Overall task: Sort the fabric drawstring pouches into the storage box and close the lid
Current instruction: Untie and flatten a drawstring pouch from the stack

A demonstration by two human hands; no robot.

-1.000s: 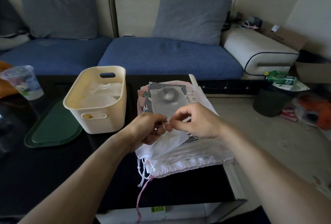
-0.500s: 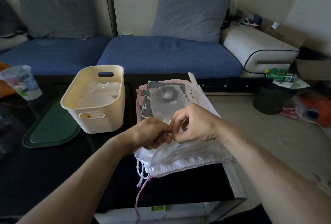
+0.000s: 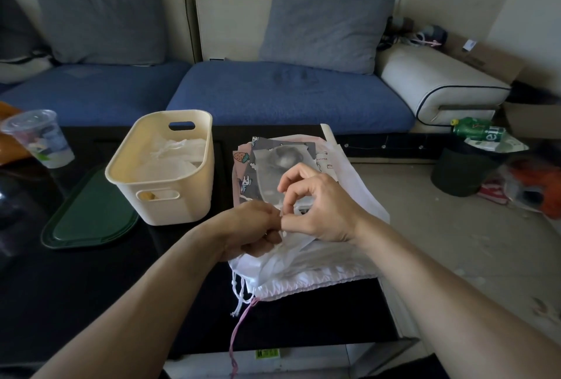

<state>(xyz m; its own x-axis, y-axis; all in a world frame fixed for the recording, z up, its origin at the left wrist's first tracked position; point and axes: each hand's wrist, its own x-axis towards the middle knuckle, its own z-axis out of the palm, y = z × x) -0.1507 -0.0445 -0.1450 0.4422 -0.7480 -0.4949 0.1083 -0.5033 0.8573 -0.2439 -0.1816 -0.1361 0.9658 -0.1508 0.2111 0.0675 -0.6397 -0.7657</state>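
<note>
matt cream plastic box, sheer white cloth pouches, glossy black table.

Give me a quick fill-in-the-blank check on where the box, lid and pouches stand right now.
1. The cream storage box stands on the black table with its top ____.
2. The lid lying flat beside the box is dark ____.
3. Both hands, left hand and right hand, work over the pile of ____.
4. A clear plastic ____ stands at the table's far left.

Missing words: open; green; pouches; cup
</note>
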